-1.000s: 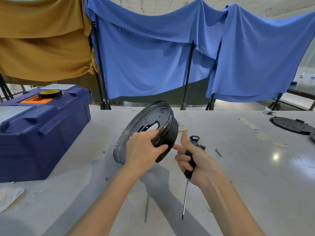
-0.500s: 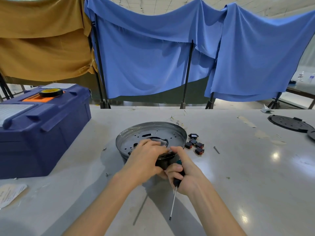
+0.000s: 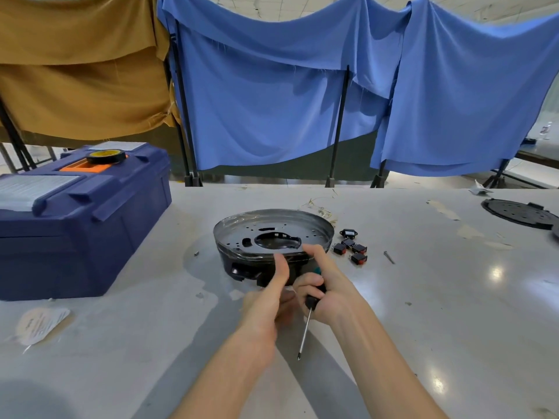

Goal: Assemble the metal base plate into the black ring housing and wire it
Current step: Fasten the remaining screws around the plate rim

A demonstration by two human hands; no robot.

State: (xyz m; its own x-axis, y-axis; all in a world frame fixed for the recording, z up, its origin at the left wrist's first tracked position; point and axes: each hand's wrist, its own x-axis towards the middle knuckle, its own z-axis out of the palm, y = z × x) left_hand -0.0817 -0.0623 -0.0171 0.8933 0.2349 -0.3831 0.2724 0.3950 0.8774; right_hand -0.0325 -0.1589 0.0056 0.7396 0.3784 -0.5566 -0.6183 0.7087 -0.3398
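Already the metal base plate [image 3: 242, 234] sits dish-up in the top of the black ring housing [image 3: 242, 267], and the pair stands on the tabletop [image 3: 423, 297] just ahead of both hands. So the seating looks largely done, though I cannot tell whether the plate is fully home all round. No screws show in its holes and no wire runs to it, so fastening and wiring seem to remain.

The left hand [image 3: 263, 303] lays a straight thumb against the housing's near wall. Its other fingers are hidden behind the palm, so I cannot tell how that grip stands. The right hand [image 3: 329, 291] has its grip closed around a screwdriver [image 3: 305, 332], shaft pointing back toward the person, while its forefinger reaches out to touch the plate's rim.

Just right of the housing lie several rocker switches [image 3: 352, 251], with one loose screw [image 3: 389, 257] a little farther on; these are probably the next parts. A blue toolbox [image 3: 90, 231] with a roll of tape [image 3: 106, 156] on its lid stands well to the left, a black disc [image 3: 515, 213] at the far right, and a paper label [image 3: 40, 323] near the left edge. Nothing blocks the housing itself. The reversed screwdriver needs turning before use.
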